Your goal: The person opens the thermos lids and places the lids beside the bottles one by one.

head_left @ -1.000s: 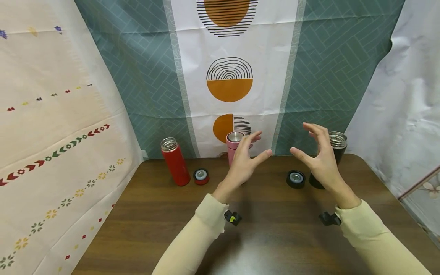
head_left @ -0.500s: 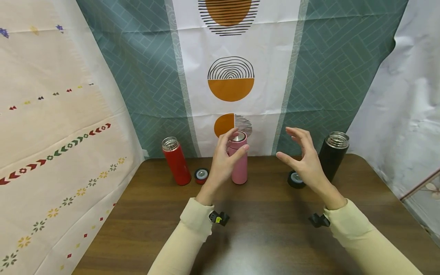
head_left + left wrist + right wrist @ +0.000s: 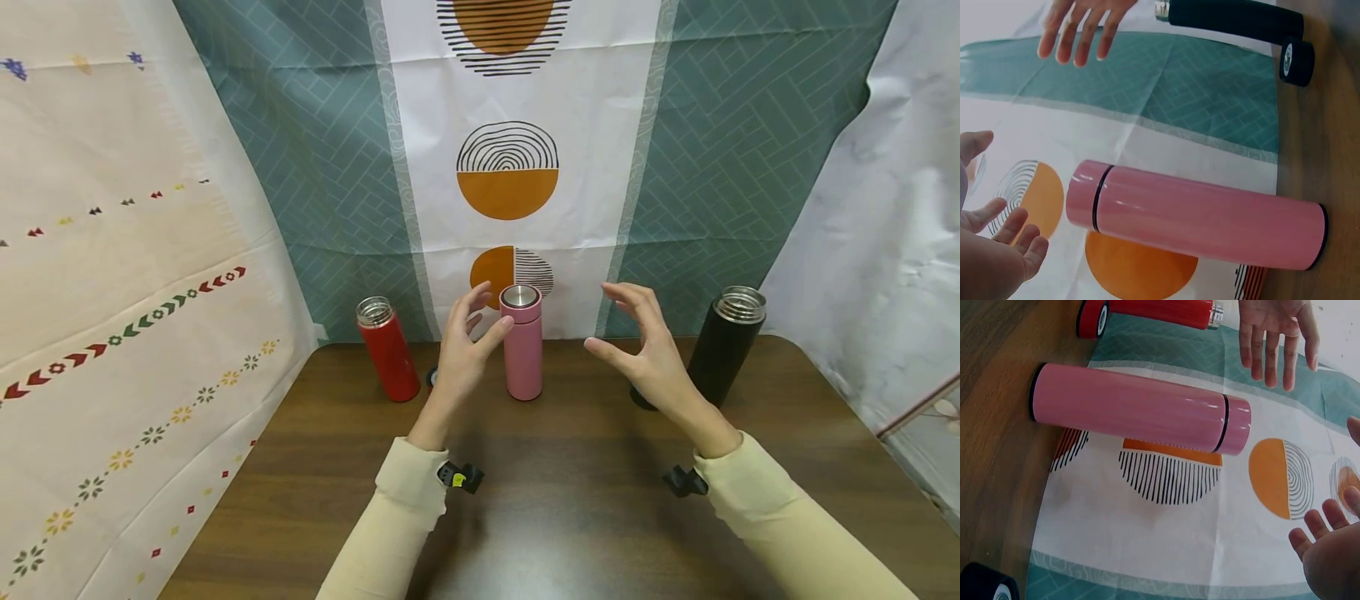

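Observation:
A pink thermos bottle (image 3: 523, 358) with its lid on stands upright at the back middle of the table; both wrist views show it too. Just left of it my left hand (image 3: 463, 358) hovers with fingers spread and nothing held. On the other side my right hand (image 3: 647, 358) hangs in the air, thumb and fingers apart, nearest to the black thermos bottle (image 3: 724, 350) behind it. That bottle is uncapped, and its black lid (image 3: 1297, 62) lies beside it, mostly hidden by my right hand in the head view. Neither hand touches anything.
An uncapped red thermos bottle (image 3: 390, 358) stands at the back left. Its red lid (image 3: 1092, 319) lies next to it, largely behind my left hand in the head view. A patterned cloth (image 3: 322, 167) hangs behind the wooden table (image 3: 570, 517).
Both hands have moved left. My left hand passed from in front of the pink thermos bottle to its left side; my right hand left the front of the black one. The bottles stayed put.

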Action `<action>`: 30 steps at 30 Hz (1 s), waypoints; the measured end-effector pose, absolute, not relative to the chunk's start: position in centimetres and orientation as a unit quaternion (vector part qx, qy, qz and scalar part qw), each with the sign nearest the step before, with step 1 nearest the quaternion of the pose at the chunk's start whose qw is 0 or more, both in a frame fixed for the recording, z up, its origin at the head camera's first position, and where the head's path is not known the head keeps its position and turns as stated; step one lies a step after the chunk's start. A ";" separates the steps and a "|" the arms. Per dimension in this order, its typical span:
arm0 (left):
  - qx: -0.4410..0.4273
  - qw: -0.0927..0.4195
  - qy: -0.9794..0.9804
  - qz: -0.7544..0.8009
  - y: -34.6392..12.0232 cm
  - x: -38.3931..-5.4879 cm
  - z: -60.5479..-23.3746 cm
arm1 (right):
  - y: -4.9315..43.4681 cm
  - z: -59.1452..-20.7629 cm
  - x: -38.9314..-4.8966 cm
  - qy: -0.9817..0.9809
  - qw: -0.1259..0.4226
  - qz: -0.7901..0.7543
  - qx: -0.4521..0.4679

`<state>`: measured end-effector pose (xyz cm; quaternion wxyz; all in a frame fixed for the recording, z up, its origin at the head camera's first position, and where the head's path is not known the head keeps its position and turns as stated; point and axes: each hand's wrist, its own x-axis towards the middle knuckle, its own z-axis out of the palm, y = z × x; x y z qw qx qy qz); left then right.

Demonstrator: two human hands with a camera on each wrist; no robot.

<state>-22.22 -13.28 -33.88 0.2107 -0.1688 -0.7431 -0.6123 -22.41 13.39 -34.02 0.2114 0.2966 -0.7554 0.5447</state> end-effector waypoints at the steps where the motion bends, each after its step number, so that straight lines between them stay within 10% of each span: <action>1: -0.167 0.210 -0.742 -0.614 -13.4 -22.3 -34.0 | 13.3 -34.0 -22.4 -0.756 0.211 0.544 0.297; 30: -0.122 0.177 -0.738 -0.640 -14.3 -23.5 -37.2 | 11.6 -34.4 -22.6 -0.768 0.189 0.523 0.317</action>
